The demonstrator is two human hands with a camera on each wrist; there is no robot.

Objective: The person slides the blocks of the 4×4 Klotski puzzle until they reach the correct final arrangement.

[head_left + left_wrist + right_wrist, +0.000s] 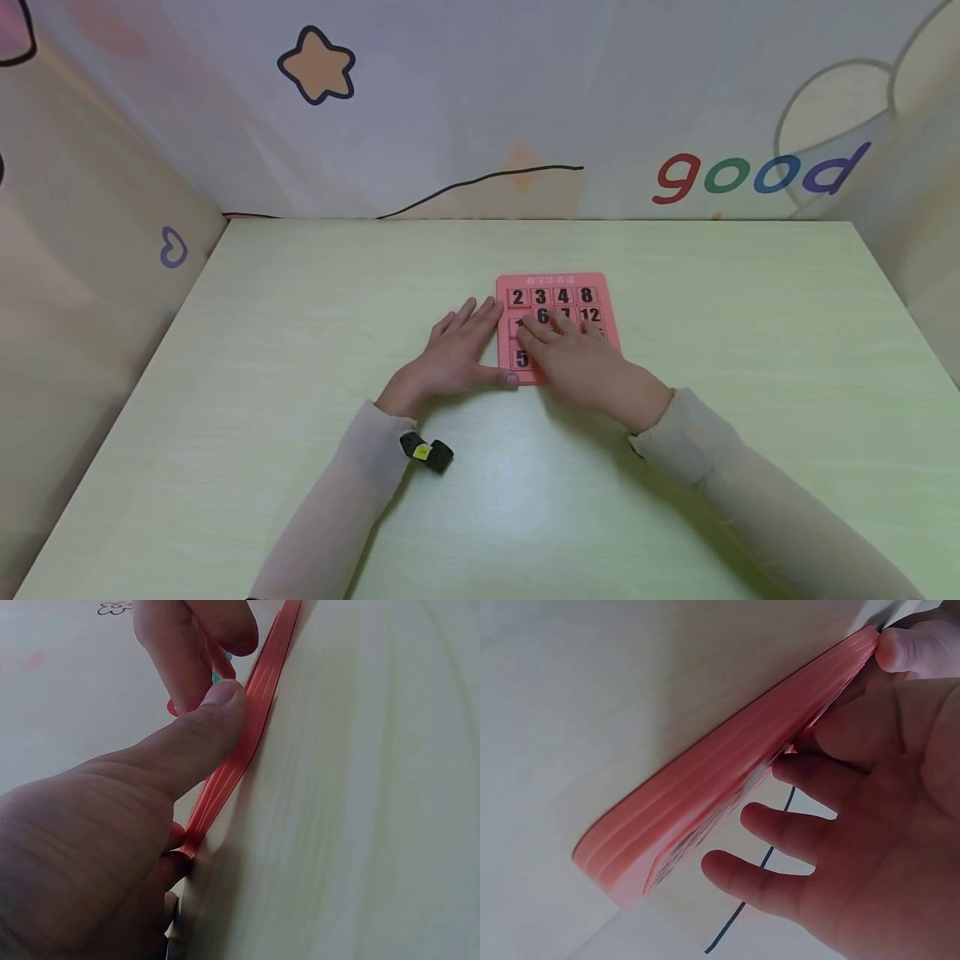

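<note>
A pink sliding number puzzle lies flat on the table, its numbered tiles facing up. 2, 3, 4 and 8 show along the far row, 5 near the front left. My left hand rests at the puzzle's left side, fingers straight along that edge, thumb touching the near left corner. Over the tiles lies my right hand, its fingertips at the middle rows, hiding several tiles. In the right wrist view, the fingers are extended beside the puzzle's edge. The left thumb meets the puzzle's side in the left wrist view.
The pale green tabletop spreads around the puzzle. Behind it hangs a printed cloth backdrop with a star and the word "good"; fabric sides stand left and right. A black strap with a yellow label sits at the left wrist.
</note>
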